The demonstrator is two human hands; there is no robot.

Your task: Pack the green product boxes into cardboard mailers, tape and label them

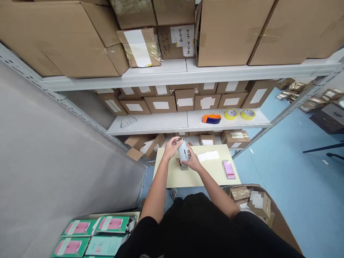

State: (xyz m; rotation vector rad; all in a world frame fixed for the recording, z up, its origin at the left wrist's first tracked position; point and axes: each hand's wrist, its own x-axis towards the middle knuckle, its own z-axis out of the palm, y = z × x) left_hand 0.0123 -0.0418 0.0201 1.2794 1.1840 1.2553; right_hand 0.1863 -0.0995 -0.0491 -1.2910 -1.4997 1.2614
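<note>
Both hands hold a pale blue cylindrical container [183,153] with dark print, tilted above a cream table [161,175]. At its dark-rimmed upper end, my left hand [171,147] closes its fingers on the edge. My right hand [192,160] wraps round its lower right side. Below the container a small brown and greenish item [184,167] shows in part; its kind is hidden. Right of my hands, a white paper strip [208,156] lies on the table, and a blurred-out pink item [229,169] rests near the right edge.
A metal shelf [150,123] holds cardboard boxes [161,104], glasses [128,122], an orange and blue tape dispenser [211,119] and yellow tape rolls [230,114]. An open carton [143,147] stands left. Green-pink packs [77,227] lie lower left; a box-filled carton [279,218] stands lower right.
</note>
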